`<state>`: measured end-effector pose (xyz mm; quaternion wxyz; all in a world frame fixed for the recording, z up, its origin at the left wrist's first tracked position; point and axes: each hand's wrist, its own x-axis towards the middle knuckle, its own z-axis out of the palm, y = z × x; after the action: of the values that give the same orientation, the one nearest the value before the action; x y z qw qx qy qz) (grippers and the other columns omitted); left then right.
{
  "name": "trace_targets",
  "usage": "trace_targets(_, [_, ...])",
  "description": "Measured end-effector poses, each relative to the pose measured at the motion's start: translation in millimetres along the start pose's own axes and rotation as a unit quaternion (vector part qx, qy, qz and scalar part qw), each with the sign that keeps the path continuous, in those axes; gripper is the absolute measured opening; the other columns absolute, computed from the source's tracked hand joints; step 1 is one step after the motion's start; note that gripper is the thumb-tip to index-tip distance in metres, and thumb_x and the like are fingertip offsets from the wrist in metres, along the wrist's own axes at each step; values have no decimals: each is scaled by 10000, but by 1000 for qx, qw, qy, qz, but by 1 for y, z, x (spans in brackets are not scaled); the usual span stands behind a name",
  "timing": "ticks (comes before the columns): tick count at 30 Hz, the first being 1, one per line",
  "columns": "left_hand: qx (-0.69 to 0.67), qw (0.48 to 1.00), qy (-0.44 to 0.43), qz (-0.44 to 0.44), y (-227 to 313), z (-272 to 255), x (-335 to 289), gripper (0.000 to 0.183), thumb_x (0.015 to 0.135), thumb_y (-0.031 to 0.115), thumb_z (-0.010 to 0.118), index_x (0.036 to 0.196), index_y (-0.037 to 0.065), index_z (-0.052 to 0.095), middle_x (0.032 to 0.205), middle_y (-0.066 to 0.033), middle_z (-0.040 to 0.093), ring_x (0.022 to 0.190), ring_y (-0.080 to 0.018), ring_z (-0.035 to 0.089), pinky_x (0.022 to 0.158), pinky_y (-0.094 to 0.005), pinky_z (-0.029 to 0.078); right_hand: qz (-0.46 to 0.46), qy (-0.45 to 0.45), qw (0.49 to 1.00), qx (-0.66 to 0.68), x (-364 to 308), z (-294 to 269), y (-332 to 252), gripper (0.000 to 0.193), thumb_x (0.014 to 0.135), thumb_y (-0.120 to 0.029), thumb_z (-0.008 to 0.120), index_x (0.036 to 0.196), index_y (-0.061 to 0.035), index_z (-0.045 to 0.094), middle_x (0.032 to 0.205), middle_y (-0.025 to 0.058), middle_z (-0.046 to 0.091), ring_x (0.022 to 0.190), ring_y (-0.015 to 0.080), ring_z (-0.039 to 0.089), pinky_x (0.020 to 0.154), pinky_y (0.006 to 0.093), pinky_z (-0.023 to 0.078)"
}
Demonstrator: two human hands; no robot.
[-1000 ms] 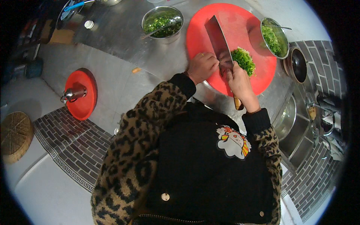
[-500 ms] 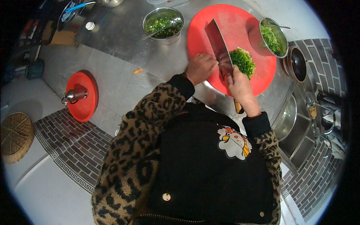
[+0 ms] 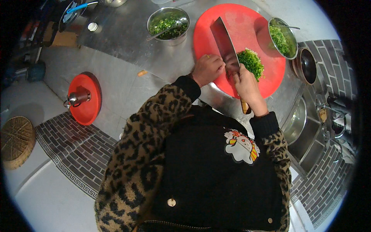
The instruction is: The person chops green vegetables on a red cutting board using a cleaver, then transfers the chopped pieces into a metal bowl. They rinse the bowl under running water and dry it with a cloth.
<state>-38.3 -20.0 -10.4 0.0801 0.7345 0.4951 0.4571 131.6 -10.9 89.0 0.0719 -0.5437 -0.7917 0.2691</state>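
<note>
Steel cleaver [image 3: 225, 39] lies gripped in right fingers [image 3: 242, 74], chopped greens [image 3: 251, 62] just beyond; left fingers [image 3: 219, 63] curled inward.

Bare red board [image 3: 249, 29] beyond chopped greens [image 3: 251, 64] passable; cleaver [image 3: 227, 44] bars left side, steel bowl [image 3: 266, 40] right.

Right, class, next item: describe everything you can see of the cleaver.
The cleaver has a broad, smooth, dark grey blade that looks like metal and a brownish, wood-like handle. The right hand grips it, with the handle's end showing below. The blade points away from the person over the red board, slanting slightly left, with chopped greens to its right. The left hand is close on its left; contact is unclear.
</note>
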Motion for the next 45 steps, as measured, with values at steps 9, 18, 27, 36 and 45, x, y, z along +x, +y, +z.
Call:
trace_targets(9, [15,998,-63,14,2,-12,-2,65,796,134,640,837,105,681,900,-26,634,843,-223,617,750,-362,493,59,52,993,89,-8,3,31,223,893,-125,540,1068,12,542,827,297,617,843,466,603,717,511,472])
trace_targets(18, [94,993,-42,54,3,15,7,82,802,160,620,833,98,662,887,-10,641,869,-188,620,757,-349,497,10,40,998,-37,-16,-16,7,219,887,-152,560,1010,21,503,780,289,617,784,480,603,676,543,476])
trace_targets(27, [12,1000,-1,21,7,11,15,73,735,109,672,795,91,636,860,-36,634,811,-218,629,746,-352,506,-22,55,998,-13,6,-6,7,213,880,-160,557,1000,6,498,780,289,620,780,472,607,684,545,476])
trace_targets(36, [-6,1000,13,-1,6,12,12,86,715,74,665,769,91,599,845,-40,623,784,-229,628,724,-354,509,11,-2,999,-49,1,-8,1,207,903,-180,527,1004,-2,496,796,283,628,796,467,611,695,547,475])
trace_targets(45, [-10,1000,12,-4,5,13,13,104,697,78,658,747,85,566,797,-59,594,748,-264,606,700,-377,505,50,-36,998,-32,-5,-12,5,351,901,-121,533,1192,70,494,919,325,607,910,481,581,754,495,474])
